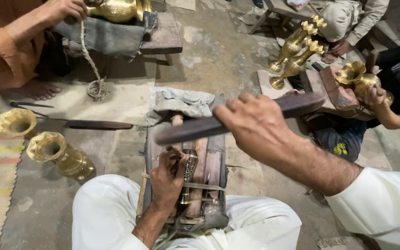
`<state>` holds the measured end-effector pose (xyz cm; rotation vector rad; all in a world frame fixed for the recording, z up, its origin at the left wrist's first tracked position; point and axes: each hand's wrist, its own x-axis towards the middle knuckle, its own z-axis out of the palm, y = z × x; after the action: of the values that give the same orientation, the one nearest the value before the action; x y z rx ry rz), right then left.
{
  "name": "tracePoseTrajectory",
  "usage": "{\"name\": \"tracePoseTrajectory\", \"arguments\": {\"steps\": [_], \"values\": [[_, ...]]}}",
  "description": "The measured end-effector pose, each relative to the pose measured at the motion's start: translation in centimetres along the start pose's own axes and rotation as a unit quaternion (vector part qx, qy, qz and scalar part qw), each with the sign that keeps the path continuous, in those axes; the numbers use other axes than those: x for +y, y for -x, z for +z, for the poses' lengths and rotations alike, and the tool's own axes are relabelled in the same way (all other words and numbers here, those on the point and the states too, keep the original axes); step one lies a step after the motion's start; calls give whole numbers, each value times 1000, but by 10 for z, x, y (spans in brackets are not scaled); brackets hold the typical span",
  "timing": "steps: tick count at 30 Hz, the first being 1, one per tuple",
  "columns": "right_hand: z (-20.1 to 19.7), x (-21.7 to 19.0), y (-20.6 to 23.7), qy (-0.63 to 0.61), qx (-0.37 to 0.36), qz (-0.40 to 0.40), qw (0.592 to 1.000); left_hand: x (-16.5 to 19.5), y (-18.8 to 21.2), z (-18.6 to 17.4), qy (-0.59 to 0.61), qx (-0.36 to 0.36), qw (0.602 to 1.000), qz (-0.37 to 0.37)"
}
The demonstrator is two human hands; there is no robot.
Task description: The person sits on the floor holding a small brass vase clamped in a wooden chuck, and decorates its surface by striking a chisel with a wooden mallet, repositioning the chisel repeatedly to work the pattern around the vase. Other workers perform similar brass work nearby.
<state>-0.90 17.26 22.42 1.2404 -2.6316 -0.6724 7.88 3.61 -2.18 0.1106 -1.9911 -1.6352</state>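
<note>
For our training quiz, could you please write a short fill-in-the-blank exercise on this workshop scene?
1. The right hand holds up a dark wooden ____.
2. The left hand steadies a small tool on a brass piece strapped to the ____ between the knees.
3. Two brass vases stand on the ____.

Missing: bat; block; floor
</note>
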Motion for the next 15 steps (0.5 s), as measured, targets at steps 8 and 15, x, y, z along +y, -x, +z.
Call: {"name": "tracePoseTrajectory", "arguments": {"steps": [8,15], "values": [[18,3,9,-8,29,-6,1000,-5,4,13,-5,-9,1000,-1],[38,9,8,56,35,-17,998,-13,5,18,-2,-2,1000,27]]}}
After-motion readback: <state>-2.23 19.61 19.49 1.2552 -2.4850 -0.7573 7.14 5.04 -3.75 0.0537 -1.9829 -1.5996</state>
